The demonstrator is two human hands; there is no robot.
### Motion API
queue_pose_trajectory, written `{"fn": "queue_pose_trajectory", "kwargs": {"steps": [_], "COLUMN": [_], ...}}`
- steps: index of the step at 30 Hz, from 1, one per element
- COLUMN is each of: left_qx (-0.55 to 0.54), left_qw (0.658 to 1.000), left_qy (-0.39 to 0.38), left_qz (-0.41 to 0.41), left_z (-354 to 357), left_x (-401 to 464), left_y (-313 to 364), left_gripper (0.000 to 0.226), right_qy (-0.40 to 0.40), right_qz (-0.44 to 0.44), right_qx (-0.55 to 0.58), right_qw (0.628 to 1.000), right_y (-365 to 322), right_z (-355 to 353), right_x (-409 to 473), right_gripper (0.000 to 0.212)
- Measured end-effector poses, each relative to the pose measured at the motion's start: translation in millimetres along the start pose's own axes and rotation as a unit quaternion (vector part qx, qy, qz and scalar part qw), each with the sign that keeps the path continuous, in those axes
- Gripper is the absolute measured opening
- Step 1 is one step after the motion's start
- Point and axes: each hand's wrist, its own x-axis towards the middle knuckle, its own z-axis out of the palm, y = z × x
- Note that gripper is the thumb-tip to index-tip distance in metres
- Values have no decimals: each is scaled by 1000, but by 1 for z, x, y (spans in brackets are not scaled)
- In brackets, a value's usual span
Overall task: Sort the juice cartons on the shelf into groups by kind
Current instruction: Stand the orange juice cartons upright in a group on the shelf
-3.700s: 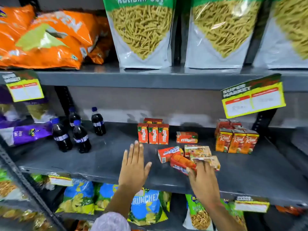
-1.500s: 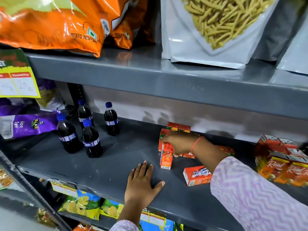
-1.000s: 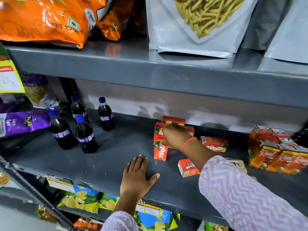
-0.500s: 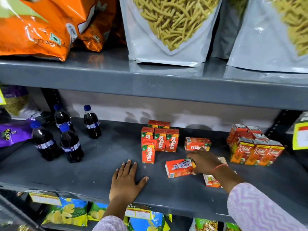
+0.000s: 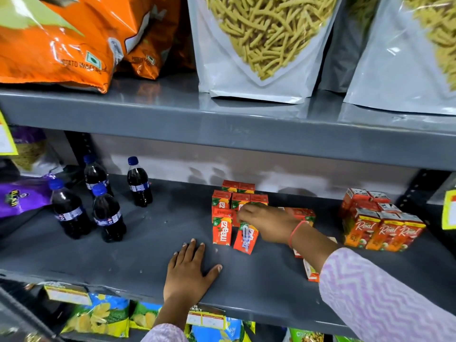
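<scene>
On the grey middle shelf (image 5: 138, 257) stands a cluster of small orange Maaza cartons (image 5: 222, 230), upright in rows. My right hand (image 5: 266, 223) grips one more Maaza carton (image 5: 245, 239) by its top, tilted, right beside the front carton of the cluster. My left hand (image 5: 190, 272) rests flat on the shelf in front, fingers apart, holding nothing. A group of orange Real cartons (image 5: 385, 230) stands at the right. Another Maaza carton (image 5: 302, 214) lies on its side behind my wrist. Loose cartons (image 5: 309, 271) lie partly hidden under my right forearm.
Several dark cola bottles (image 5: 106, 213) with blue caps stand at the shelf's left. A purple snack bag (image 5: 19, 196) lies at the far left. Snack bags (image 5: 259, 45) fill the shelf above, chip bags (image 5: 98, 317) the one below. Yellow price tags hang at both sides.
My right hand has lifted the carton that lay on its side at the middle and carried it left, turning it upright beside the Maaza cluster. My left hand stays flat on the shelf.
</scene>
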Motion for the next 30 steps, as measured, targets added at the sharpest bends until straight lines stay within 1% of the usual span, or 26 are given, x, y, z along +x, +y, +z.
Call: {"fn": "queue_pose_trajectory", "kwargs": {"steps": [3, 6, 10, 12, 14, 17, 20, 21, 22, 23, 24, 26, 30], "left_qx": [1, 0, -2, 1, 3, 9, 11, 11, 13, 12, 12, 16, 9], "left_qw": [1000, 1000, 1000, 1000, 1000, 1000, 1000, 1000, 1000, 1000, 1000, 1000, 1000], "left_qy": [1, 7, 3, 0, 3, -1, -4, -2, 0, 2, 3, 2, -2], "left_qz": [1, 0, -2, -1, -3, 0, 1, 1, 2, 1, 1, -1, -2], "left_z": [1, 3, 3, 2, 2, 1, 1, 1, 1, 2, 2, 3, 3], "left_x": [1, 2, 1, 1, 1, 0, -1, 0, 0, 0, 0, 1, 1], "left_y": [-1, -1, -1, 0, 0, 1, 0, 0, 0, 0, 0, 0, -1], "left_gripper": [135, 133, 134, 134, 133, 123, 122, 116, 111, 112, 118, 128, 123], "right_qy": [10, 11, -30, -34, -29, -37, -60, -59, -51, -41, -33, -28, -24], "right_qz": [2, 19, -6, -3, 8, 40, 26, 22, 23, 31, 44, 70, 100], "right_qx": [41, 85, 71, 66, 37, -20, -1, 0, -1, -4, -10, -35, -48], "right_qw": [999, 996, 997, 997, 999, 998, 998, 998, 998, 999, 998, 997, 994], "right_y": [-2, -2, -1, -1, -1, 2, 5, 6, 7, 7, 6, 5, 5], "right_z": [10, 0, -19, -21, -19, -19, -21, -21, -20, -19, -18, -16, -13], "right_x": [1, -2, 0, 7, 14, 19, 20, 20, 20, 20, 21, 21, 21], "right_gripper": [56, 57, 48, 43, 37, 39, 49, 45, 37, 30, 25, 24, 30]}}
